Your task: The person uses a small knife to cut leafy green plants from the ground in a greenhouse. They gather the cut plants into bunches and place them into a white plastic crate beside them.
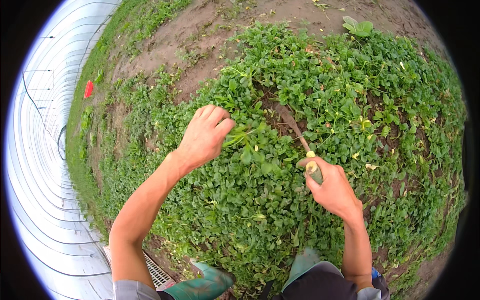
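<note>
My left hand (207, 132) is closed at the left of a low bed of leafy green plants (240, 202). From its fingers hangs a small green plant (245, 140), its stems pinched and its leaves blurred. My right hand (333, 187) grips a narrow weeding tool by its short handle (314, 172), whose end looks pale yellow. The tool's rusty metal blade (288, 117) points up and left, its tip near a patch of bare soil (275, 103) among the leaves. My hands are apart, both above the bed.
Green rubber boots (202, 283) stand at the bed's near edge. A white plastic crate (157, 272) sits beside my left arm. Muddy soil (157, 62) runs along the far side. A red object (89, 89) lies at the left, near the greenhouse's plastic wall (41, 187).
</note>
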The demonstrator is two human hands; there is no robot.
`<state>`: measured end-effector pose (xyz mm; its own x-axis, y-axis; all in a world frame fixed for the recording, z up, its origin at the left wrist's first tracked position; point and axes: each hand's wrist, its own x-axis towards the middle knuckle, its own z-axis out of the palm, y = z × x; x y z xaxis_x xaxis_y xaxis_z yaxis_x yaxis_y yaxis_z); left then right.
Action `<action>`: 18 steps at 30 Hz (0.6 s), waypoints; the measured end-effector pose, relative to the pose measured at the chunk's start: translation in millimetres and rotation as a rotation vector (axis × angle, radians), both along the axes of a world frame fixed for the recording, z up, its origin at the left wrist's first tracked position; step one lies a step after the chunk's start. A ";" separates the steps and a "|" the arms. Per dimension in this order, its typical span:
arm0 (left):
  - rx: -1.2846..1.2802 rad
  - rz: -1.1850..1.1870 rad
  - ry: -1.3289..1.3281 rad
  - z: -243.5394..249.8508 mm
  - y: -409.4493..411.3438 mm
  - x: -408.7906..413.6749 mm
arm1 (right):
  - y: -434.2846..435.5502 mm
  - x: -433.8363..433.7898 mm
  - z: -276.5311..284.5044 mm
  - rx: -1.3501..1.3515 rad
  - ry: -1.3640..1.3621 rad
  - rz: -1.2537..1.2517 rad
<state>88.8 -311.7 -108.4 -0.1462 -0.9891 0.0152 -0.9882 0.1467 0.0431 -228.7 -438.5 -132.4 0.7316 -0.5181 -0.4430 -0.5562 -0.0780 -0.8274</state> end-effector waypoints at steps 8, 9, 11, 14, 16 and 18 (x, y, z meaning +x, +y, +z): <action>0.128 -0.061 -0.377 -70.5 -96.1 -29.1 | 20.5 -0.4 0.1 0.009 -0.059 -0.038; 0.163 -0.013 -0.419 -76.3 -102.4 -27.1 | 20.1 3.6 0.7 0.001 -0.066 -0.046; 0.234 0.074 -0.487 -84.3 -107.9 -24.7 | 17.8 16.0 -0.3 0.032 0.044 -0.051; 0.171 0.039 -0.416 -88.4 -109.5 -22.4 | 10.9 49.1 -18.7 -0.053 -0.056 -0.037; 0.175 0.068 -0.408 -88.2 -109.6 -21.3 | 15.0 59.0 -31.6 -0.116 -0.097 -0.032; 0.213 0.079 -0.461 -87.2 -108.9 -19.3 | 23.3 54.9 -38.0 -0.207 -0.110 -0.014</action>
